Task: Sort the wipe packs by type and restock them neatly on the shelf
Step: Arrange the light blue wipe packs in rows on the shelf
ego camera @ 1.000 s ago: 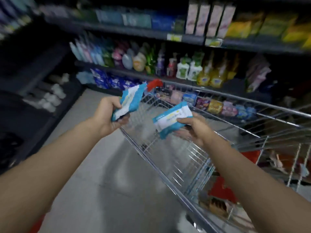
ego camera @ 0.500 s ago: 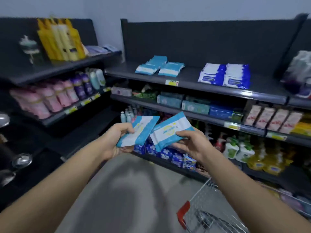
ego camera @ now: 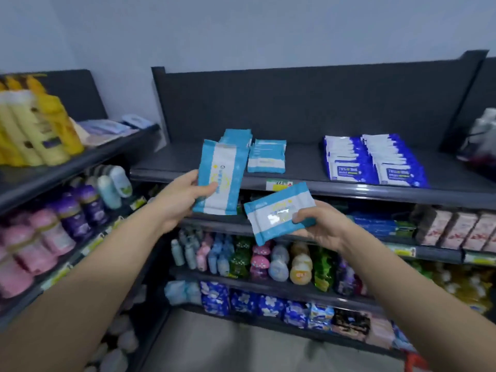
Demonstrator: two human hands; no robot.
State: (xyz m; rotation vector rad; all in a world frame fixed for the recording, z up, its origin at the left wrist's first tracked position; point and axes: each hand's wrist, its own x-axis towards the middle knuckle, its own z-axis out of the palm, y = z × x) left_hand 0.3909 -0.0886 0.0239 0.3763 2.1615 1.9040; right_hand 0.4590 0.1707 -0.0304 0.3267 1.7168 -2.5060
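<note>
The left hand [ego camera: 182, 200] gripped 1 light-blue-and-white soft plastic wipe pack [ego camera: 220, 178] upright before the dark grey top shelf [ego camera: 303, 157]. The right hand [ego camera: 319, 226] pinched a 2nd pack [ego camera: 279, 213] lower down. Both needed laying squarely on the matching light-blue stacks [ego camera: 265, 157].

The top shelf [ego camera: 303, 159] has bare board between the light-blue packs [ego camera: 266, 157] and the dark-blue packs [ego camera: 373, 162], open to a hand coming in from the front. More bare board lies left of the light-blue packs. Above this shelf the air is open, and only the back panel [ego camera: 295, 103] closes it behind. A bag [ego camera: 480, 140] blocks the far right end. The left hand [ego camera: 182, 200] holds an upright pack [ego camera: 220, 178] in front of the light-blue packs. The right hand [ego camera: 322, 226] holds a slanted pack [ego camera: 279, 213] lower, before the shelf's front edge. The shelves beneath are crammed with bottles [ego camera: 300, 267].
</note>
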